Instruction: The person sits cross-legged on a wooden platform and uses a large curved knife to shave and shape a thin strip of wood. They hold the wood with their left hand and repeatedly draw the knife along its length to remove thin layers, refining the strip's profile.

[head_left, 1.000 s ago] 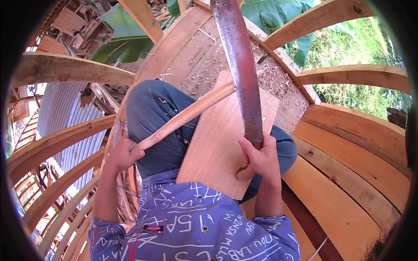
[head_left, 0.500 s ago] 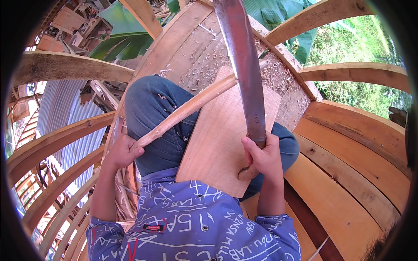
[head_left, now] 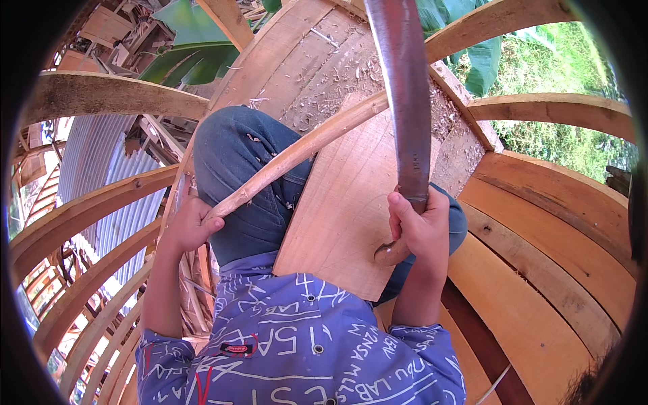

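My left hand (head_left: pixel 191 225) is closed round the near end of a long, peeled wooden stick (head_left: pixel 290 162). The stick slants up and to the right over my bent knee, and its far end passes behind the blade. In my right hand (head_left: pixel 424 226) is the handle of a machete (head_left: pixel 408 101); the handle's curved butt shows below my fingers. The broad, dark blade points away from me, its pale edge facing left, and runs out of view at the top. Under both lies a flat wooden board (head_left: pixel 344 202) across my lap.
Wood shavings (head_left: pixel 358 74) litter the planked floor (head_left: pixel 290 61) ahead. Curved wooden ribs (head_left: pixel 108 196) rise at both sides, with long planks (head_left: pixel 540 250) on the right. Beyond the left ribs are corrugated metal sheets (head_left: pixel 101 162); banana leaves (head_left: pixel 182 64) hang at the far left.
The machete and my right hand have moved slightly right and up. The stick's far end has risen a little, while my left hand keeps its hold with hardly any shift.
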Tool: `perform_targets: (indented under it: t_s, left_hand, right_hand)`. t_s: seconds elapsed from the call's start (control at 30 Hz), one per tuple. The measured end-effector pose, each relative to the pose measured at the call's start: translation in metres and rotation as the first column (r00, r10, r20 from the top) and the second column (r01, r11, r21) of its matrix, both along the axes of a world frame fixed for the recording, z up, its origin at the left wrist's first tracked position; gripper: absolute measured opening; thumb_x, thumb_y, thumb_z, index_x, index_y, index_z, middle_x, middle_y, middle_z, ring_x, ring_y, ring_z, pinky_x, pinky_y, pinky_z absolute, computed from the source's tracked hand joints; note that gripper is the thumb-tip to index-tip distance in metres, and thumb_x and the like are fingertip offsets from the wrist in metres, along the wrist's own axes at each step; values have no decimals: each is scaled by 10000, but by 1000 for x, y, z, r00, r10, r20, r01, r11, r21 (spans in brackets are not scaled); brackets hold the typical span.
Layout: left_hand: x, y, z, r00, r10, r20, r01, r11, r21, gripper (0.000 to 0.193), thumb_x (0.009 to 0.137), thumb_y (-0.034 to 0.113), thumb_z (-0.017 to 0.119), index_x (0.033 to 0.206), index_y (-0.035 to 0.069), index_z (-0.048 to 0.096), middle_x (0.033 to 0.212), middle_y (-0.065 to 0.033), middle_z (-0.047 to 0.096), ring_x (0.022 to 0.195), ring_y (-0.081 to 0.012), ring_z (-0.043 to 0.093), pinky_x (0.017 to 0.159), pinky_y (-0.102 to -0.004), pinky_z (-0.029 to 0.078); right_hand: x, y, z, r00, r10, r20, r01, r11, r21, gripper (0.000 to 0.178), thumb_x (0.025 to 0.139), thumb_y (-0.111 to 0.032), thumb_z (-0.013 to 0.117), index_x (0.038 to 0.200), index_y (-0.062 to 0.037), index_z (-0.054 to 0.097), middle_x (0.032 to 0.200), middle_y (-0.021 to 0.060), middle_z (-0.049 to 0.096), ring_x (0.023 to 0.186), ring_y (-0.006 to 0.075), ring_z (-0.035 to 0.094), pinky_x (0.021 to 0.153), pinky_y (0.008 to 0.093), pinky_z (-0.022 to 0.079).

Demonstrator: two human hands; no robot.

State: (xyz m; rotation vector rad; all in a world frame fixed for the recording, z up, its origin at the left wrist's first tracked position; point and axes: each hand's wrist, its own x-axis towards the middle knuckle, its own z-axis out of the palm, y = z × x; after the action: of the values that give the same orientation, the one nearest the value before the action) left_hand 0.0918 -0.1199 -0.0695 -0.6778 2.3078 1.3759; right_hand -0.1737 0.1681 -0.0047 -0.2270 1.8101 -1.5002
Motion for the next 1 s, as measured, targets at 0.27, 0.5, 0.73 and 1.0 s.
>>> perform_targets:
  t_s: [0.27,0.5,0.73,1.0]
  left_hand:
    - [0,-2,2,1000,-1,1,1,1000,-1,820,780,756,422,468,-1,384,410,-69,334,414,-206,392,599,-367,396]
    - [9,-4,-9,1000,-13,25,13,1000,9,813,793,735,411,458,-5,386,405,-79,360,430,-238,428,1038,-423,257]
    - [-1,-1,5,999,-26,28,27,1000,-16,839,779,763,405,458,-12,385,402,-88,345,421,-223,421,614,-382,397]
    - [-4,-2,6,999,-52,10,52,998,-20,846,782,771,392,470,-16,362,407,-92,341,403,-241,390,543,-381,389]
  right_hand:
    - [11,2,-14,989,132,62,-138,986,99,154,862,-116,643,782,-2,576,513,-20,495,413,40,438,376,221,320]
    - [3,-2,-3,999,-25,40,26,999,-21,152,864,-110,643,793,5,573,520,-18,498,417,41,440,374,220,321]
    - [5,2,-8,998,65,12,-66,992,109,159,864,-119,648,777,-11,570,522,-20,498,413,40,438,378,215,315]
    - [0,-5,-7,997,-27,71,25,999,35,173,871,-133,642,789,-4,562,529,-14,504,403,53,448,371,218,333]
